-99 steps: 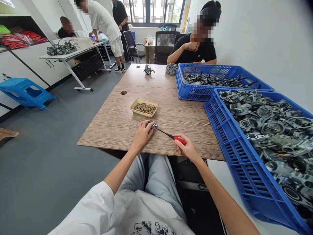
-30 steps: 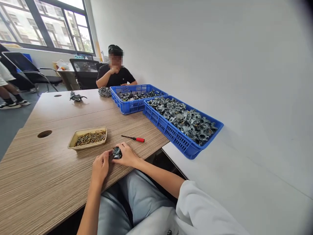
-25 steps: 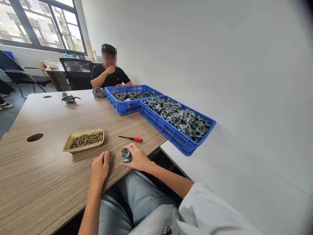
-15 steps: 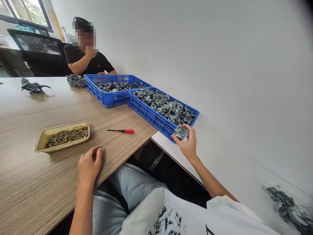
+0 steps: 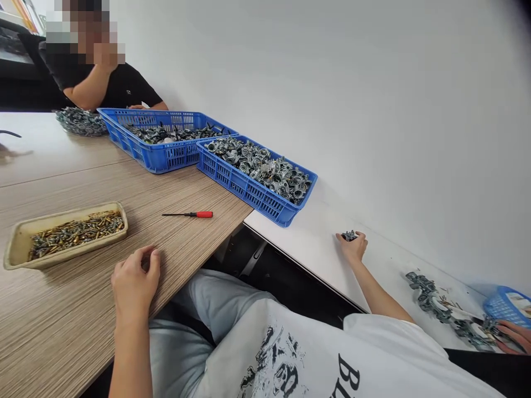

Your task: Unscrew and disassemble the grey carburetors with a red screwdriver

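My right hand (image 5: 352, 247) is low over the white surface by the wall, its fingers closed on a small grey metal part (image 5: 349, 236). Most of that part is hidden by the fingers. My left hand (image 5: 136, 279) rests on the wood-grain table (image 5: 194, 249) near its edge, fingers loosely curled in; nothing shows in them. Beyond it lies a screwdriver (image 5: 203, 214) with a red handle. To its left stands a cream tray (image 5: 62, 260) of small brass and silver pins or screws. A blue crate (image 5: 265, 198) heaped with grey metal parts sits between my hands, farther off.
Another blue crate (image 5: 160, 160) of metal parts stands behind the first. A coil-like pile of grey parts (image 5: 81, 121) is beside it, near a seated person (image 5: 136, 88). At right are more metal parts (image 5: 431, 298), a blue basket (image 5: 501, 307) and another person's hand (image 5: 514, 334).
My right hand has carried the metal part away from the crate, rightward and down toward the white surface. My view has swung right, bringing the blue basket and another person's hand into sight.
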Available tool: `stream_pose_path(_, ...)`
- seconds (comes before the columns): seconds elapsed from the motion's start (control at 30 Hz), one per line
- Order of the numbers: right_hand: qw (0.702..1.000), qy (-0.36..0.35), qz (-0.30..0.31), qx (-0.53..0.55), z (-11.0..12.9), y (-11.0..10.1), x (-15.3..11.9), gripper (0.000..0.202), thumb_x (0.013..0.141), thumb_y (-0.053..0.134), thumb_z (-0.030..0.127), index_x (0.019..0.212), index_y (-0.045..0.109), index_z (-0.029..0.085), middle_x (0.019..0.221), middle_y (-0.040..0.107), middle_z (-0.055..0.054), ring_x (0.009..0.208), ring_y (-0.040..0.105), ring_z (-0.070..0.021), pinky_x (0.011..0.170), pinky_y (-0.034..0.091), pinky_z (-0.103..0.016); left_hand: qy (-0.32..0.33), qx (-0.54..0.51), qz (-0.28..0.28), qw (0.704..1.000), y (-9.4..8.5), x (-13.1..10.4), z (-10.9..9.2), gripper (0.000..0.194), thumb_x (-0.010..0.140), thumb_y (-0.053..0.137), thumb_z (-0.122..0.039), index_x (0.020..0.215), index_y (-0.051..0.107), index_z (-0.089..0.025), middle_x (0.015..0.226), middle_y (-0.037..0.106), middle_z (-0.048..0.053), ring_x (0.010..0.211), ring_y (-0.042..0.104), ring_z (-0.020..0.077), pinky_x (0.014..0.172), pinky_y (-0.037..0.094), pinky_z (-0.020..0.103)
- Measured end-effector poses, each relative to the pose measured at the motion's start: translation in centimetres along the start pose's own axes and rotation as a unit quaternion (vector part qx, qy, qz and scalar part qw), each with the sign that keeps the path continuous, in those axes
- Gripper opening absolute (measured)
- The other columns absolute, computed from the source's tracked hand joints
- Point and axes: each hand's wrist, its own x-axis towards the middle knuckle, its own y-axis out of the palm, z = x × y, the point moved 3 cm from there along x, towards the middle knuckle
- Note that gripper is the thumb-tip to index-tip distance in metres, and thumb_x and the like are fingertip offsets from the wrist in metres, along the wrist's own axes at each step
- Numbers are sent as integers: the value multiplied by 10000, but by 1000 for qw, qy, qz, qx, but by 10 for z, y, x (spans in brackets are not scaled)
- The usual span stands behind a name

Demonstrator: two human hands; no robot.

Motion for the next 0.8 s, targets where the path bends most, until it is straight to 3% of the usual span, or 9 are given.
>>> stream_pose_path(0.4, 996, 38, 35, -68, -22, 7, 23, 700, 691, 813, 510, 1246, 498, 221, 1375, 557, -213, 1224, 573, -317, 1022, 460, -437, -7, -12, 2, 1000, -3, 0, -1, 483, 956, 451, -553, 1132, 739, -208, 1013, 762, 119, 979, 640, 342, 970, 525, 503)
stream_pose_path(0.53, 993, 56, 40, -92, -17, 8, 29, 727, 675, 837, 516, 1252, 524, 205, 1364, 566, -238, 1234, 568, -381, 1056, 444, -518, -16, -14, 2, 1000, -4, 1, -2, 462, 942, 470, -549, 1121, 738, -218, 983, 758, 109, 983, 640, 346, 974, 530, 513)
stream_pose_path(0.67, 993, 41, 1, -108, 2, 9, 28, 695, 730, 785, 501, 1291, 526, 183, 1448, 496, -268, 1389, 428, -447, 1160, 310, -588, -15, -17, 3, 1000, -3, 1, -1, 465, 949, 462, -553, 1118, 739, -219, 1005, 766, 109, 986, 641, 347, 971, 532, 512)
stream_pose_path(0.8, 995, -66, -24, -69, 50, 13, 22, 568, 831, 656, 455, 1309, 534, 173, 1444, 499, -239, 1382, 426, -412, 1156, 318, -565, -17, -14, 6, 1000, -3, 1, 0, 466, 951, 464, -546, 1136, 741, -220, 1015, 770, 107, 974, 644, 339, 976, 529, 508)
